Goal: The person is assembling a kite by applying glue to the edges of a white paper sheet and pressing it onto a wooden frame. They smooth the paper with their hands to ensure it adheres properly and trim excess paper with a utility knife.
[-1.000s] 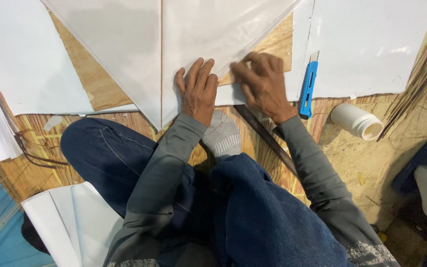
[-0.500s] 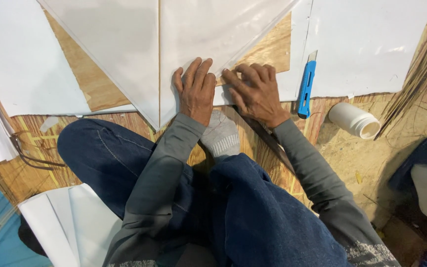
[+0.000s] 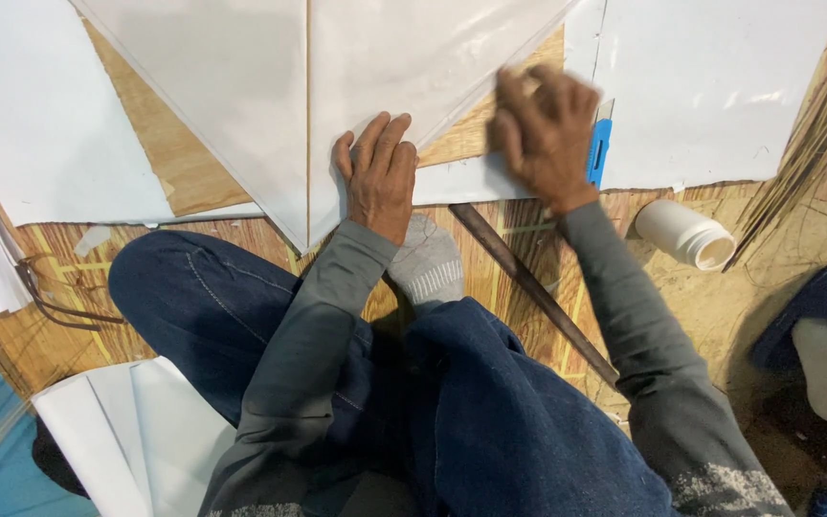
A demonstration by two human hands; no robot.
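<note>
The left hand [image 3: 378, 177] lies flat, fingers spread, pressing on the white paper kite [image 3: 337, 86] near its lower tip on the floor. The right hand [image 3: 543, 129], blurred, hovers open with curled fingers over the kite's right edge, holding nothing, just beside a blue knife [image 3: 598, 153]. A white jar [image 3: 686, 235] lies further right.

A floor-level craft workshop, seemingly for kite making: the person sits on a woven mat [image 3: 69, 335] among large white paper sheets [image 3: 720, 86], a plywood board [image 3: 165, 153], a bundle of thin sticks [image 3: 815, 124], a blue utility knife [image 3: 598, 153] and a white plastic jar [image 3: 683, 233].
</note>
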